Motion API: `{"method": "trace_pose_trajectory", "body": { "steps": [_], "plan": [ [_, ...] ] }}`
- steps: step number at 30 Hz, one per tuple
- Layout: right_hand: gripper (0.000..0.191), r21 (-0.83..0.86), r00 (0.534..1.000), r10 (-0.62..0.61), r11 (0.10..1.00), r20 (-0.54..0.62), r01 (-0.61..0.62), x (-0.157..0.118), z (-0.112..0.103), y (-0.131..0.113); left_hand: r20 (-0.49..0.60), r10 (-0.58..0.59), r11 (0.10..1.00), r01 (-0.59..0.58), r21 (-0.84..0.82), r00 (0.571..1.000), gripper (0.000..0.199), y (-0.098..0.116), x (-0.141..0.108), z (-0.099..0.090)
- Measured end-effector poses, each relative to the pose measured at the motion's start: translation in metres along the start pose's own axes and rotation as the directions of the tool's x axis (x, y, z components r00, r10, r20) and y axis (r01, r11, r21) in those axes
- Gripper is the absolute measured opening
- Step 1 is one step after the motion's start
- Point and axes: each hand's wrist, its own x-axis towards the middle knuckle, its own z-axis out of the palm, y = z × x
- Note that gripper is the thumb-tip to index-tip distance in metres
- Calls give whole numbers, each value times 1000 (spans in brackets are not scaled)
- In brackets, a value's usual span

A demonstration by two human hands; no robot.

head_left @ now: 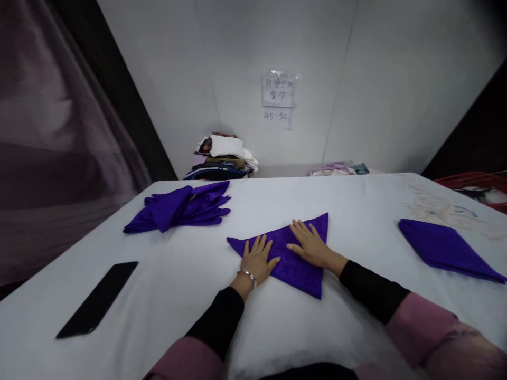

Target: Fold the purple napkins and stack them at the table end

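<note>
A purple cloth (303, 274), folded into a roughly triangular shape, lies on the white-covered table (178, 316) in front of me. My left hand (258, 258) rests flat on its left part, fingers spread, with a bracelet at the wrist. Flat on the upper right part of the same cloth lies my right hand (311, 245), its fingers stretched out and the thumb apart. Neither hand grips anything. One corner of the cloth points left, another up at the right, and a third down toward me.
Loose purple cloths (178, 207) are heaped at the back left. At the right lies a folded purple cloth (446, 248). A flat black object (99, 299) is near the left edge. Piled clothes (222, 157) stand behind the table, below a paper sign (279, 89) on the wall.
</note>
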Motion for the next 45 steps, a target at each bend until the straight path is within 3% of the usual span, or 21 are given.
{"method": "trace_pose_trajectory", "body": {
  "steps": [3, 8, 13, 18, 21, 24, 26, 29, 31, 32, 34, 35, 38, 41, 43, 45],
  "plan": [
    [70, 30, 993, -114, 993, 40, 112, -7, 16, -21, -13, 12, 999, -13, -35, 1000, 63, 2, -2, 1],
    [67, 30, 995, -82, 996, 50, 80, -7, 31, -11, -37, -17, 998, 14, -66, 999, 65, 0, -7, -3],
    [69, -2, 994, -81, 997, 72, 81, -6, 30, -9, -71, -182, 982, 177, -72, 981, 64, -36, -10, -13],
    [72, -67, 989, -103, 992, 109, 111, -8, 25, -14, -104, -460, 888, 454, -79, 882, 58, -94, -15, -19],
    [73, -72, 988, -103, 991, 111, 111, -7, 24, -15, -178, -553, 833, 548, -80, 814, 56, -112, -20, -24],
    [73, -73, 989, -94, 992, 117, 103, -7, 25, -14, -260, -564, 821, 566, -78, 784, 55, -99, -22, -31],
    [73, -72, 988, -92, 992, 123, 101, -7, 25, -14, -280, -475, 874, 483, -46, 834, 56, -74, -20, -33],
    [73, -70, 988, -98, 992, 120, 107, -7, 25, -14, -172, -208, 978, 206, -28, 963, 61, -33, -14, -26],
    [75, -67, 988, -97, 992, 120, 106, -6, 23, -15, -76, -107, 993, 102, -66, 991, 64, -18, -11, -19],
    [76, -63, 988, -96, 993, 123, 104, -6, 21, -15, -39, -117, 991, 113, -76, 992, 65, -18, -10, -16],
    [77, -45, 987, -93, 994, 129, 100, -6, 18, -17, 6, -240, 969, 240, -54, 971, 65, -31, -9, -14],
    [77, -34, 986, -95, 994, 134, 100, -6, 17, -18, -3, -360, 933, 360, -26, 933, 63, -42, -8, -16],
    [78, -6, 985, -99, 995, 144, 101, -5, 13, -19, -53, -525, 851, 525, -3, 850, 59, -72, -7, -27],
    [78, 2, 986, -100, 995, 136, 100, -4, 11, -20, -159, -590, 801, 598, 5, 792, 58, -70, -12, -36],
    [79, 4, 987, -101, 995, 127, 101, -4, 11, -20, -203, -492, 861, 507, 25, 846, 58, -46, -18, -34],
    [78, 8, 988, -104, 995, 114, 104, -4, 12, -20, -195, -234, 966, 251, 64, 953, 57, -14, -23, -25]
  ]
}}
